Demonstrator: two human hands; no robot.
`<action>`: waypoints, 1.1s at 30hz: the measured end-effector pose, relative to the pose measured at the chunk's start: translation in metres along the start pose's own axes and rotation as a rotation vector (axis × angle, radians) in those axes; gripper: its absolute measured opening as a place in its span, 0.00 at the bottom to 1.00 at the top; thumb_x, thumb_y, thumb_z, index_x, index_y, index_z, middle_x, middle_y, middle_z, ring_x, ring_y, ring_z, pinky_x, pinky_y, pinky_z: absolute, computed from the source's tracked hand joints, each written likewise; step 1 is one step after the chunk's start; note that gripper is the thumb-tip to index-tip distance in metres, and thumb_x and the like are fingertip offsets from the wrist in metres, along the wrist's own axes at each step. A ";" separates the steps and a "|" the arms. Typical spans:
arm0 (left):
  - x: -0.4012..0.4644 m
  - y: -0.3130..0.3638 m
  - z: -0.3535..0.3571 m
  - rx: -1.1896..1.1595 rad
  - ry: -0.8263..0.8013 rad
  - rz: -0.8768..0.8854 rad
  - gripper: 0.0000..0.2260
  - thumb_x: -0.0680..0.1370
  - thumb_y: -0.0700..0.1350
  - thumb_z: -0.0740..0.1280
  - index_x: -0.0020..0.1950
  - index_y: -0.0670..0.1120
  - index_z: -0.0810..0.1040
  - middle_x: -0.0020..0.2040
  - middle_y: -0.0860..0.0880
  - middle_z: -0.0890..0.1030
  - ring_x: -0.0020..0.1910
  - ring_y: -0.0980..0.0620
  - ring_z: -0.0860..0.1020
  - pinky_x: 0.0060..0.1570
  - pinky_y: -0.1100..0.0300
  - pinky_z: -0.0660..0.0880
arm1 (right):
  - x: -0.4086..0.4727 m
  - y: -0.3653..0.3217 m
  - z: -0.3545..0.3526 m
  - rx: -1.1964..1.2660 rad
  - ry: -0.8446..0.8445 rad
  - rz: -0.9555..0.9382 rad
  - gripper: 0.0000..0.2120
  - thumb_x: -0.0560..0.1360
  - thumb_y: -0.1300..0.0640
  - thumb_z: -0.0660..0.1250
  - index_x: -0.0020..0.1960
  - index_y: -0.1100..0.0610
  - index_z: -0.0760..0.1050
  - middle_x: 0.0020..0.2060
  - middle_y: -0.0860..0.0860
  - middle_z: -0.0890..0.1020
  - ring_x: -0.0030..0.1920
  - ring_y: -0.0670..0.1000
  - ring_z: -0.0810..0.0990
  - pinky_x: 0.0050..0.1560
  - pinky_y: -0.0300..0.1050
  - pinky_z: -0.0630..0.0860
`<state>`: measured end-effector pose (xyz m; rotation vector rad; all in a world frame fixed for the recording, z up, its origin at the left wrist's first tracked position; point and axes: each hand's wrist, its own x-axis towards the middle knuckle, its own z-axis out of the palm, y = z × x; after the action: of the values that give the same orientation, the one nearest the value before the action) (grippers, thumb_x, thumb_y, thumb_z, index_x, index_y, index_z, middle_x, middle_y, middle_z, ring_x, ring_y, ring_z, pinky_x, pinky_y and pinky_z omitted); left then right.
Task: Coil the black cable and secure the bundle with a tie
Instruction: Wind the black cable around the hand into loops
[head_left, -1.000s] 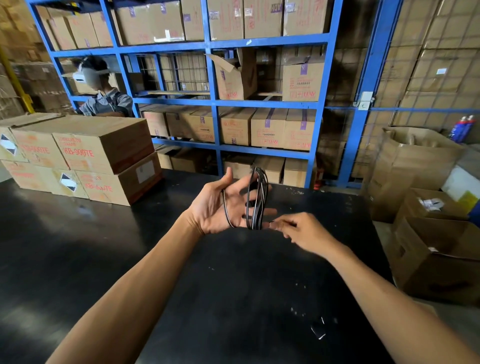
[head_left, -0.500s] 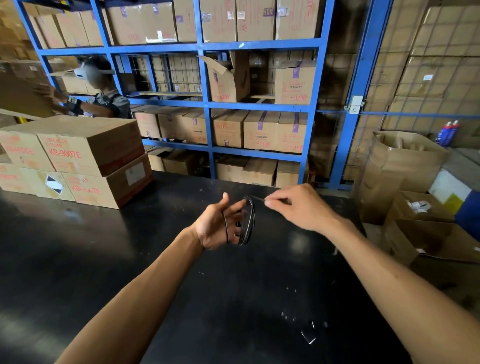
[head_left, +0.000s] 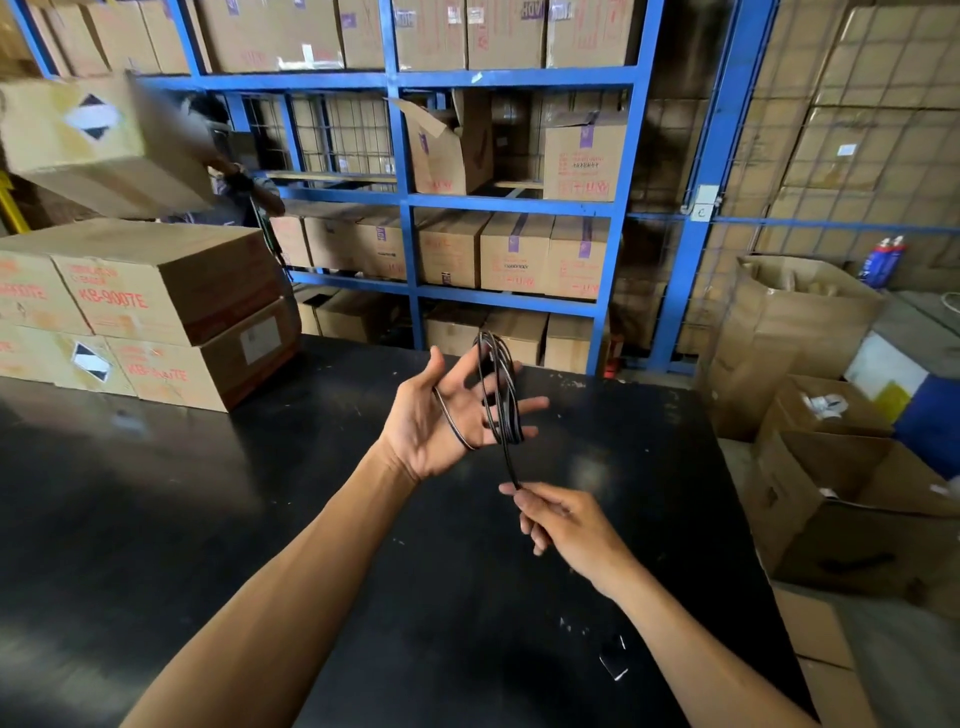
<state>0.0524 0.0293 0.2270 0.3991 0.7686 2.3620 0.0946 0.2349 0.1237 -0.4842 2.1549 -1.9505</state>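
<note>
The black cable (head_left: 501, 395) is wound in several loops around the spread fingers of my left hand (head_left: 441, 421), which is raised palm-up above the black table (head_left: 260, 519). One strand runs down from the coil to my right hand (head_left: 563, 525), which pinches it between thumb and fingertips below and to the right of the coil. A small pale strip, maybe a tie (head_left: 613, 660), lies on the table near my right forearm.
Stacked cardboard boxes (head_left: 156, 312) sit on the table's far left. A person (head_left: 234, 176) behind them lifts a box (head_left: 98, 140). Blue shelving (head_left: 410, 208) full of cartons stands beyond the table. Open cartons (head_left: 852, 499) crowd the floor at right.
My right hand swung from above the coil down to below it, drawing the strand around my left fingers. My left hand opened wider. The person at the back raised a box.
</note>
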 end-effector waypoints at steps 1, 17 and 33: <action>-0.002 0.000 0.002 0.011 -0.051 -0.035 0.28 0.83 0.64 0.50 0.77 0.50 0.66 0.80 0.37 0.58 0.73 0.21 0.57 0.70 0.23 0.51 | 0.002 0.001 -0.005 -0.014 0.010 0.007 0.16 0.75 0.40 0.72 0.57 0.47 0.87 0.34 0.49 0.79 0.30 0.47 0.72 0.34 0.45 0.74; -0.020 -0.032 -0.029 0.277 -0.159 -0.450 0.34 0.81 0.67 0.45 0.82 0.49 0.55 0.81 0.38 0.56 0.56 0.30 0.80 0.71 0.24 0.45 | 0.065 -0.097 -0.078 -0.615 0.037 -0.081 0.06 0.74 0.54 0.77 0.45 0.42 0.86 0.38 0.43 0.88 0.38 0.45 0.88 0.38 0.37 0.83; 0.007 -0.048 -0.030 0.445 0.287 -0.229 0.39 0.77 0.73 0.51 0.70 0.43 0.76 0.59 0.42 0.76 0.46 0.40 0.81 0.54 0.43 0.78 | 0.026 -0.086 -0.027 -1.260 0.155 -0.641 0.14 0.79 0.56 0.67 0.63 0.55 0.82 0.49 0.51 0.89 0.47 0.53 0.86 0.49 0.53 0.83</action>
<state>0.0558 0.0516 0.1745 0.1387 1.4061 2.0459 0.0701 0.2439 0.2144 -1.3271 3.4031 -0.4534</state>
